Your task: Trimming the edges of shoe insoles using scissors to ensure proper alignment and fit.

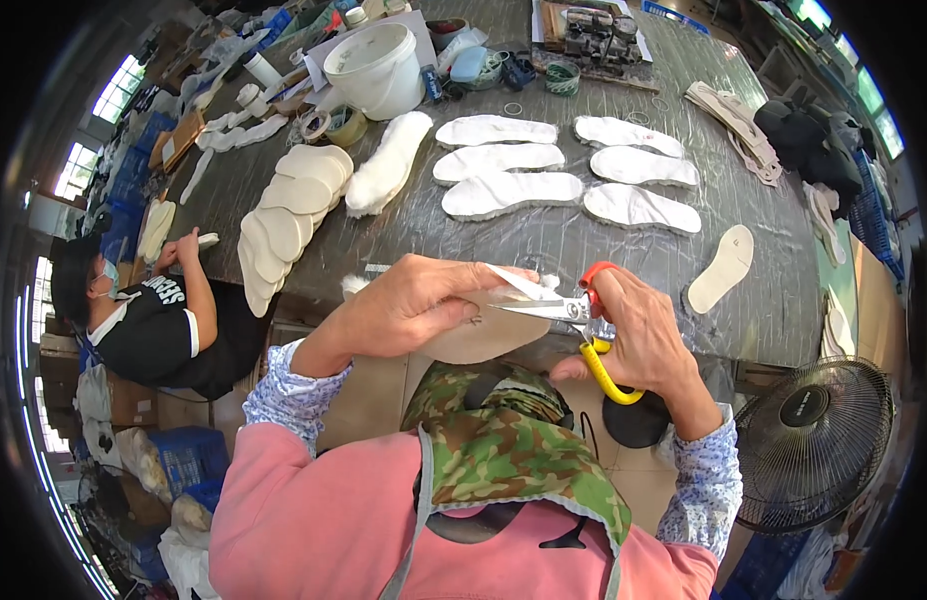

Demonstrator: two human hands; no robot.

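My left hand [408, 308] is closed on a beige insole [488, 335] with white fleece on its far side, held over the table's near edge. In my right hand [638, 335] are scissors [553, 308] with one red and one yellow handle. Their blades are spread and reach left to the insole's upper edge, close to my left fingers. Beyond my hands, several white fleece insoles [513, 193] lie in two columns. Another fleece insole [388, 165] rests beside an overlapping row of beige insoles [288, 210]. One single beige insole [721, 268] lies to the right.
A white bucket [378, 75] stands at the back, among tape rolls and jars. A metal device [593, 40] sits at the far edge. More insole pieces [738, 125] are stacked at right, above a black fan [813, 440]. Another person [153, 320] works at left.
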